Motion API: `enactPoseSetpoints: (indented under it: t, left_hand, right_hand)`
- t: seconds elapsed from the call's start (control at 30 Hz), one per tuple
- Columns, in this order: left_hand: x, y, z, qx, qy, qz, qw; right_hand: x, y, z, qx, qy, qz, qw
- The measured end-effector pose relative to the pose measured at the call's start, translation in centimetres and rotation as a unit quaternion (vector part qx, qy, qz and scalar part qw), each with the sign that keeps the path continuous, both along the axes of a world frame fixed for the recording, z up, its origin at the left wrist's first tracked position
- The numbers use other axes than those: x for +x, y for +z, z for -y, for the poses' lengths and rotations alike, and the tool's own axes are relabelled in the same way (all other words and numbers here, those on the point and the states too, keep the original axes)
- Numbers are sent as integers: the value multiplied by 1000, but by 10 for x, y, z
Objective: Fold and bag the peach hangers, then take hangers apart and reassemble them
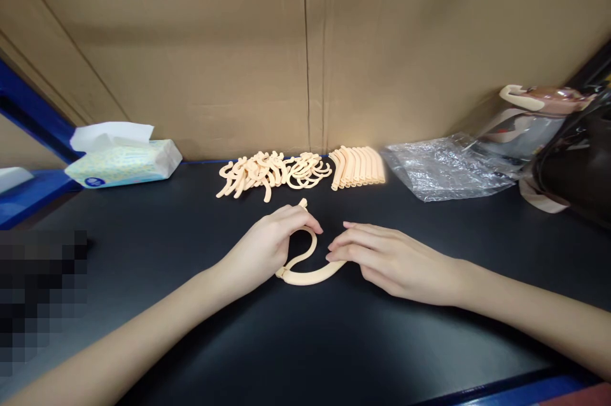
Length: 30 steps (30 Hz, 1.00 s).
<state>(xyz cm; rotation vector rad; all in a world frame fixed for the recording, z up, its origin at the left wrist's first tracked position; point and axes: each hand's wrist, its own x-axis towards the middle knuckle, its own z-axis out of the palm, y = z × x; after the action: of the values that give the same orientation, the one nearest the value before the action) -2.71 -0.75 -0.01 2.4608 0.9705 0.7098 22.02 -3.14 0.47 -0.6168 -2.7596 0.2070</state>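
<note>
A cream-coloured curved plastic piece [312, 277], thick and arc-shaped, lies low over the dark tabletop with a thinner S-shaped part [305, 255] joined near its left end. My left hand [270, 244] is closed around the left side of these parts, its fingers bent over the thin curve. A small knobbed tip [303, 203] sticks out beyond the knuckles. The right end of the thick arc runs under my right hand [396, 263], whose fingers bend over it; the thumb is hard to make out.
Behind my hands lie a loose heap of cream curved parts [252, 174], thin hook-like rings [308, 170] and a neat row of bent tubes [360, 166]. A tissue pack [124, 163] stands left. Clear plastic bag [443, 167], a bottle [529, 119] and a dark bag [577, 158] are right.
</note>
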Motion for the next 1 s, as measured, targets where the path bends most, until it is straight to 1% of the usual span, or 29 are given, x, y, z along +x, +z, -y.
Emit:
enactPoseSetpoints:
  t: [0.1, 0.23, 0.3, 0.43, 0.6, 0.67, 0.83, 0.93, 1.0]
  left_hand:
    - [3, 1, 0, -7, -11, 42, 999]
    - [8, 2, 0, -26, -21, 86, 996]
    - [8, 4, 0, -31, -15, 83, 996]
    - [6, 6, 2, -33, 29, 40, 998]
    - [5, 7, 2, -76, 28, 33, 996]
    - [4, 6, 1, -67, 22, 30, 997]
    - [2, 2, -1, 6, -9, 13, 1000]
    - [2, 3, 0, 15, -3, 9, 1000]
    - [2, 5, 3, 14, -1, 5, 1000]
  right_hand:
    - [0, 0, -1, -21, -22, -11, 999]
    - [0, 1, -3, 4, -16, -16, 1000]
    - [0, 1, -4, 12, -18, -17, 1000]
    - [0, 3, -4, 19, -41, -12, 999]
    - [-1, 3, -4, 41, -79, -9, 996]
    - [-1, 3, -5, 44, -93, -17, 995]
    - [-1, 0, -8, 10, -116, -59, 991]
    - [1, 1, -9, -9, -111, -85, 990]
    - [2, 3, -9, -22, -99, -81, 992]
